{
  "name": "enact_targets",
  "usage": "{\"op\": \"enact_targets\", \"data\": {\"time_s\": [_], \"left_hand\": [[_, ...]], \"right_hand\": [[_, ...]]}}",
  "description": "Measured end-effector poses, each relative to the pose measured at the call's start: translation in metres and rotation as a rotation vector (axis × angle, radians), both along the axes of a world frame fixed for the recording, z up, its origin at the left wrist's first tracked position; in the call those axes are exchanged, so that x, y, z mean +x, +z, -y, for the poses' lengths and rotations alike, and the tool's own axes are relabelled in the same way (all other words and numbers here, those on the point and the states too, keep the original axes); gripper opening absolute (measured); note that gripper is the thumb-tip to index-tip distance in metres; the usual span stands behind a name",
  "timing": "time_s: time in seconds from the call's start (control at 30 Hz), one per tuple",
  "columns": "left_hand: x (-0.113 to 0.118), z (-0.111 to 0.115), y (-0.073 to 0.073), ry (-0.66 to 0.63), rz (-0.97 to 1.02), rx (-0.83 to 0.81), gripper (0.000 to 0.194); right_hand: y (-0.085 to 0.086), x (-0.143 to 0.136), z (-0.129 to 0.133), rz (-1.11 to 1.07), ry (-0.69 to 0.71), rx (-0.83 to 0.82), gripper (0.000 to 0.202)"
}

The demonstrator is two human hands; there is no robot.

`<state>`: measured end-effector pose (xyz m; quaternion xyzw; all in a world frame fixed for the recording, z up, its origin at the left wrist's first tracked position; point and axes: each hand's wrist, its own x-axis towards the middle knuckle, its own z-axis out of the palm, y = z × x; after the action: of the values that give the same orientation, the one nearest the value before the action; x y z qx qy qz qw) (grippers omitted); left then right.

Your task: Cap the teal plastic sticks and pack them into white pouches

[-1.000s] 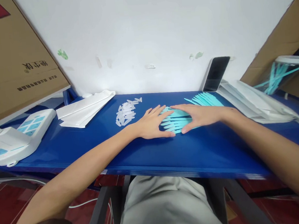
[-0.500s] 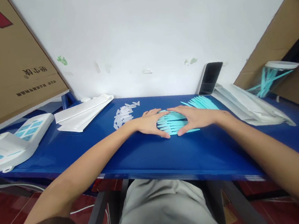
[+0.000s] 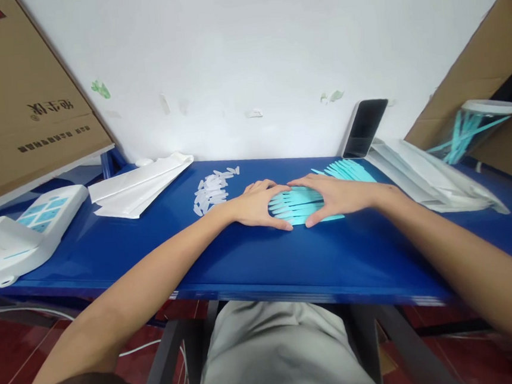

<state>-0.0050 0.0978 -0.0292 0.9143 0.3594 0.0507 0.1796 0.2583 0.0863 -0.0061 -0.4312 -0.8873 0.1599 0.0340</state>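
Observation:
Slim turquoise plastic sticks [image 3: 299, 205] with tapered ends lie side by side in a flat pile on the blue table. My left hand [image 3: 255, 205] curves around the pile's left end, thumb on the near side and fingers on the far side. From the right, my right hand [image 3: 343, 196] cups the same pile in mirror fashion. The two index fingertips meet or nearly meet behind it, while a small gap separates the thumbs. More turquoise sticks [image 3: 351, 170] fan out behind my right hand. Small translucent white pieces [image 3: 213, 190] lie heaped beyond my left forearm.
At left are a white power strip [image 3: 52, 216], folded white sheets [image 3: 141, 187] and a large cardboard box [image 3: 28, 104]. A phone [image 3: 366, 127] leans on the wall. Plastic bags [image 3: 434, 179] and a clear jar [image 3: 475, 131] of turquoise sticks occupy the right.
My hands keep almost the same hold around the pile, and the sticks between them look slightly shifted. The camera view has moved a little.

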Motion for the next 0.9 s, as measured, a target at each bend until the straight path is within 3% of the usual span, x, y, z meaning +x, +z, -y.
{"op": "enact_targets", "data": {"time_s": [0.53,0.9], "left_hand": [[0.0008,0.0048,0.0052,0.027,0.056,0.011,0.103],[-0.0007,0.0008,0.0032,-0.031,0.095,0.042,0.093]], "right_hand": [[-0.0022,0.0001,-0.0029,-0.017,0.027,0.045,0.107],[-0.0025,-0.0017,-0.0027,-0.031,-0.014,0.001,0.107]]}}
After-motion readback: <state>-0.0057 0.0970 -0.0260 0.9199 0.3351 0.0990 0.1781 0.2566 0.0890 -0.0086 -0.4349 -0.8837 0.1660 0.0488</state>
